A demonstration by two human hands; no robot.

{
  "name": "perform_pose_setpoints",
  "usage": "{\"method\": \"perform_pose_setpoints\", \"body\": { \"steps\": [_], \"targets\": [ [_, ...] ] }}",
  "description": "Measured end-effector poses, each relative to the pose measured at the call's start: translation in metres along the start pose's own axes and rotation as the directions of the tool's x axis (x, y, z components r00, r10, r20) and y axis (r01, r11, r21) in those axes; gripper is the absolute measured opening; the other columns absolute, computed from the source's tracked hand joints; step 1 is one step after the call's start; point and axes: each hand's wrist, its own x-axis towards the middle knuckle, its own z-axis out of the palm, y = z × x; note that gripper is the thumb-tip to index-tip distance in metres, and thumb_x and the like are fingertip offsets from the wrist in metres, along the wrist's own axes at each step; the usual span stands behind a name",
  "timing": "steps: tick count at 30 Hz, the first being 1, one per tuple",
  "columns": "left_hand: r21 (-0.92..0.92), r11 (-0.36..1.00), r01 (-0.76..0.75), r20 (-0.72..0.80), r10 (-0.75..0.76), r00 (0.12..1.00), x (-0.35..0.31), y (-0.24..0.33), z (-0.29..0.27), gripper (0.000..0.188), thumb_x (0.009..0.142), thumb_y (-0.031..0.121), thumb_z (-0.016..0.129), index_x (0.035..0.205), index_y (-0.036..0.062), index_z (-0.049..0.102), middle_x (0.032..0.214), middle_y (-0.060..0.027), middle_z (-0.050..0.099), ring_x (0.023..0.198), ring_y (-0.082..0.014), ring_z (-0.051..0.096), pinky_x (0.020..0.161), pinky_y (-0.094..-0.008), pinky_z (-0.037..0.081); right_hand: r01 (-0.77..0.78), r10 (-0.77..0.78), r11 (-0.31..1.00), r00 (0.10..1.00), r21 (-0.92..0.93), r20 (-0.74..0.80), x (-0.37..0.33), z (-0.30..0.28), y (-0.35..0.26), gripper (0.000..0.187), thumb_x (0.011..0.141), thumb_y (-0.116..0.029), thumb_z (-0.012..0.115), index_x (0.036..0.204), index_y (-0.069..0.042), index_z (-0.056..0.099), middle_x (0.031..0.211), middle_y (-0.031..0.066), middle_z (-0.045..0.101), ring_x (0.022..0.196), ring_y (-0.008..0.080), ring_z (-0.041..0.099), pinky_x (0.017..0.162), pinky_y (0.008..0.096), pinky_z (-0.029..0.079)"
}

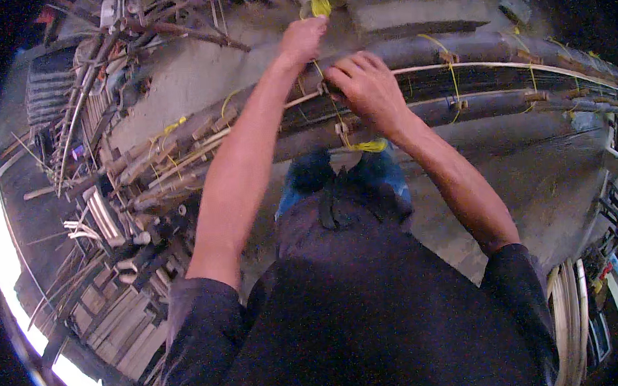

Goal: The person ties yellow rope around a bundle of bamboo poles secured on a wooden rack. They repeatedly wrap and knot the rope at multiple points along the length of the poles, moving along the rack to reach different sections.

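My left hand (304, 42) is closed at the far side of a long pole frame, with a bundle of yellow cord (320, 5) showing just past its fingers. A thin strand of this cord runs down from the hand toward the frame. My right hand (370, 87) is bent over the frame beside the strand, fingers curled together; what its fingertips pinch is hidden. Under the hands lie a far dark pole (480, 43) and a near dark pole (494, 102), with a long pale strip (485, 63) running between them. Yellow ties and small wooden pegs sit along both poles.
Another yellow cord bundle (368, 147) hangs at the near pole, close to my legs. Rods and a metal frame (171, 28) crowd the far left. Stacked wooden slats (123, 339) lie at the lower left, and pale curved strips (568, 319) stand at the lower right.
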Motion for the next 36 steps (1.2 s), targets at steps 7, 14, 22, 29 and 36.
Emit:
{"method": "perform_pose_setpoints", "body": {
  "steps": [7,14,22,29,36],
  "targets": [
    [0.283,0.922,-0.264,0.039,0.264,0.964,-0.003,-0.028,-0.096,0.043,0.089,0.044,0.042,0.092,0.007,0.065,0.086,-0.0124,0.066,0.081,-0.028,0.062,0.074,-0.0374,0.046,-0.376,0.364,0.924,0.919,-0.061,-0.151,-0.034,-0.043,-0.016,0.029,0.063,-0.005,0.073,0.091,-0.007,0.063,0.097,0.0051,0.063,0.092,0.0244,0.058,0.079,0.0363,0.048],
    [-0.12,0.911,-0.394,-0.086,0.386,0.918,-0.1,-0.07,-0.178,0.034,0.092,0.034,0.049,0.097,0.0036,0.064,0.085,-0.0059,0.066,0.081,-0.0133,0.06,0.077,-0.0271,0.046,-0.714,0.678,0.646,0.7,-0.27,-0.226,-0.039,-0.007,-0.059,0.021,0.08,-0.021,0.066,0.094,-0.005,0.064,0.075,0.0065,0.062,0.067,0.0192,0.058,0.064,0.0322,0.049],
    [-0.185,0.91,-0.371,-0.018,0.375,0.927,-0.161,-0.075,-0.215,0.025,0.092,0.024,0.052,0.096,0.0023,0.063,0.087,-0.0054,0.065,0.082,-0.0114,0.059,0.077,-0.026,0.046,-0.907,0.943,0.321,0.334,0.274,0.001,-0.048,-0.002,-0.046,0.023,0.082,-0.025,0.065,0.084,-0.002,0.067,0.072,0.001,0.062,0.057,0.0097,0.052,0.053,0.0251,0.041],
    [-0.404,0.877,-0.259,0.026,0.294,0.955,-0.225,-0.097,-0.23,0.024,0.091,0.025,0.053,0.095,0.0033,0.063,0.084,-0.0052,0.065,0.08,-0.0131,0.059,0.074,-0.0272,0.046,-0.95,0.839,0.171,0.28,0.262,0.466,-0.098,0.068,-0.221,0.018,0.082,-0.018,0.063,0.094,-0.004,0.065,0.086,0.003,0.063,0.082,0.0106,0.057,0.069,0.0279,0.046],
    [-0.273,0.814,-0.513,0.001,0.533,0.846,-0.22,-0.089,-0.188,0.021,0.089,0.021,0.052,0.099,0.0062,0.063,0.097,-0.0148,0.064,0.091,-0.0318,0.06,0.081,-0.0358,0.047,-0.632,0.513,0.748,0.746,0.205,0.426,-0.012,0.051,-0.223,0.017,0.087,-0.019,0.059,0.078,-0.005,0.062,0.074,0.0033,0.059,0.075,0.0168,0.057,0.069,0.0321,0.047]
  ]
}}
